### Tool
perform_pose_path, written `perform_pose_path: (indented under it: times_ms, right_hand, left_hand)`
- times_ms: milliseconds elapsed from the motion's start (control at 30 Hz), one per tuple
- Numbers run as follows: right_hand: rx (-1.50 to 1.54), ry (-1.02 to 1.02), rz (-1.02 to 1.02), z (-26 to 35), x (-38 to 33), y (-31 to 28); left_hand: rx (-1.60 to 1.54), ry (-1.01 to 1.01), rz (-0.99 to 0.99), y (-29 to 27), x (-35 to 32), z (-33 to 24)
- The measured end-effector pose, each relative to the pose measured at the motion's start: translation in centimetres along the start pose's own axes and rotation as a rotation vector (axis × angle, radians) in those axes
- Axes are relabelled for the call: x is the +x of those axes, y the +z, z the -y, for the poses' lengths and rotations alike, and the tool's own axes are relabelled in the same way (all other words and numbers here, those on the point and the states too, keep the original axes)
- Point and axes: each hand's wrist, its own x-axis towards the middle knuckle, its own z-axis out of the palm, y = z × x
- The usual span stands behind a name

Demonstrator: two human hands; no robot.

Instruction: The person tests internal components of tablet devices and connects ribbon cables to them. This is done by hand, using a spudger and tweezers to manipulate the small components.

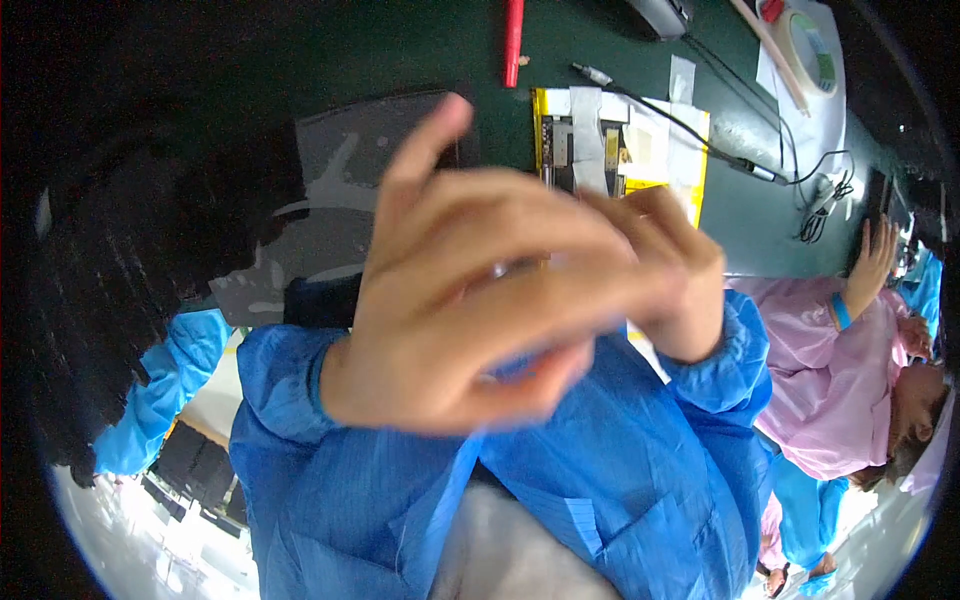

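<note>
Close in front of me, my left hand point(490, 300) is large and smeared by motion. Its fingers bend rightward in a closed curl, except one digit that sticks up. A small shiny spot shows between the fingers; I cannot make out what it is. Just behind and to the right, my right hand point(690, 270) has bent fingers that meet or overlap the left fingertips. Whatever they grip is hidden. Beyond the hands lies a yellow-edged electronic assembly point(538, 130) with whitish tape strips point(588, 125) across it, partly covered by my right hand.
A black cable point(690, 140) with a metal plug crosses the dark green table point(430, 50). A red pen-like stick point(513, 45) lies at the back. Right are a tape roll point(812, 55), a coiled cable point(822, 215) and a pink-sleeved co-worker's hand point(873, 265). A dark sheet point(330, 180) lies left.
</note>
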Motion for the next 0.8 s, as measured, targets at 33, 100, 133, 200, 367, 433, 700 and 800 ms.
perform_pose_path:
  times_ms: [33,100,133,200,367,433,700,800]
  right_hand:
    - [0.007,0.054,-0.095,-0.4,0.3,-0.6]
    - [-0.033,0.102,-0.232,-1.6,1.1,-1.1]
    - [-0.082,0.107,-0.275,-2.3,1.6,-1.0]
    - [-0.052,0.063,-0.269,-3.0,1.9,-0.4]
    - [-0.089,0.099,-0.268,-3.4,1.7,0.6]
    - [-0.100,0.093,-0.269,-3.3,1.7,0.5]
    - [-0.175,0.138,-0.228,-2.2,1.8,0.4]
    - [-0.150,0.161,-0.244,-2.0,1.8,0.4]
  left_hand:
    - [-0.252,0.018,0.019,-1.1,-0.4,-1.0]
    - [-0.732,0.044,0.011,-2.3,-1.4,-2.8]
    - [-0.901,0.052,0.003,-2.6,-2.1,-3.5]
    - [-1.101,0.066,-0.038,-3.3,-3.4,-4.3]
    - [-1.295,0.123,-0.121,-4.5,-5.8,-5.1]
    - [-1.342,0.145,-0.176,-4.7,-6.4,-5.3]
    - [-1.231,0.280,-0.296,-8.7,-10.6,-5.5]
    - [-1.051,0.344,-0.349,-10.7,-12.4,-5.8]
